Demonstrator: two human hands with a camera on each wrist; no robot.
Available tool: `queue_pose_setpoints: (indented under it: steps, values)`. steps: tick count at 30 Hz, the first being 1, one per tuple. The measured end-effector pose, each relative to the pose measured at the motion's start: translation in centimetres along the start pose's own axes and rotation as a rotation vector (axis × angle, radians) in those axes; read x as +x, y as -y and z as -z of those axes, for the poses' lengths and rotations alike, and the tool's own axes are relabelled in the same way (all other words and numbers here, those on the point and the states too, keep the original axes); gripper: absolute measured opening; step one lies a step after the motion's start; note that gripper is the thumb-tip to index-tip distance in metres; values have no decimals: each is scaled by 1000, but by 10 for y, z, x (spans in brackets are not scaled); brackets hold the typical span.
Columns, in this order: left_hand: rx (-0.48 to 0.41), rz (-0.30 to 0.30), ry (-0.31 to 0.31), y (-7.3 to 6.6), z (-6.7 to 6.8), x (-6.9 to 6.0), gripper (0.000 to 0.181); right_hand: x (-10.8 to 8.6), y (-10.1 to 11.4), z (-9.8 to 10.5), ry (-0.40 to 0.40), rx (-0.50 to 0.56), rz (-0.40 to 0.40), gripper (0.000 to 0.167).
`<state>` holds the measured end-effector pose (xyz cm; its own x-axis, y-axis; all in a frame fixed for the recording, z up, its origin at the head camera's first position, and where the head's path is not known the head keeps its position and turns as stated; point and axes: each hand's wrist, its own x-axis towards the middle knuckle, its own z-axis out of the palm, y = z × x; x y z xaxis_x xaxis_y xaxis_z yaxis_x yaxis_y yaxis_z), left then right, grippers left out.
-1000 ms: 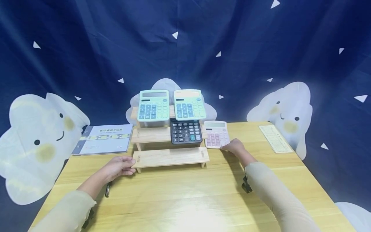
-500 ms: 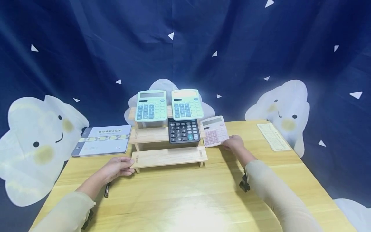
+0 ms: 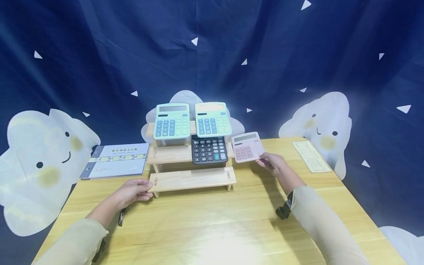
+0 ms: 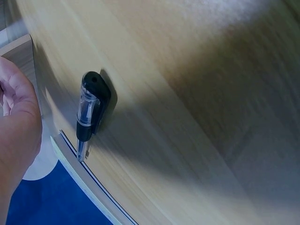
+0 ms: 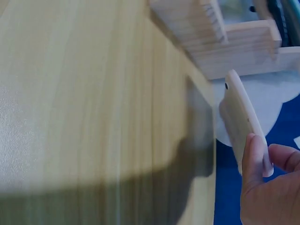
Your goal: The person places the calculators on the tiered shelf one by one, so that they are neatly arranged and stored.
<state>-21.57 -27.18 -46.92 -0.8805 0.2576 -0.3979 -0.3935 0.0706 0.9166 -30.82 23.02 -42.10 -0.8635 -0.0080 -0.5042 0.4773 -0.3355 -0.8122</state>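
My right hand (image 3: 273,164) pinches the lower right corner of a pink calculator (image 3: 247,148). In the right wrist view the calculator (image 5: 243,119) is seen edge-on, raised off the table, between thumb and fingers. My left hand (image 3: 134,192) holds the left end of the bottom tier of a three-tier wooden stand (image 3: 192,179), thumb at the board's corner. On the top tier lean two mint-green calculators, a left one (image 3: 172,121) and a right one (image 3: 213,120). A black calculator (image 3: 209,150) leans on the right part of the middle tier.
A ledger book (image 3: 116,160) lies on the wooden table (image 3: 185,224) at the back left. A pen (image 4: 89,115) lies beneath my left wrist. At the back right lies a printed paper pad (image 3: 310,157). A dark blue curtain (image 3: 218,66) hangs behind.
My right hand has lifted the pink calculator from the table beside the stand and tilted it, then shifted it slightly right. My left hand stays at the stand.
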Motion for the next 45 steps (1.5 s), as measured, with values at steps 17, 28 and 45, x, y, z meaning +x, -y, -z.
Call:
queue_pose_setpoints:
  steps: [17,28,45]
  values:
    - [50,-10,7,1,0,0,61,-45,28,12,114,173,20,11]
    - [20,-7,5,2,0,1,54,-94,43,8,180,307,68,13]
    - [50,-19,1,1,-1,-3,62,-134,26,-45,370,154,73,19]
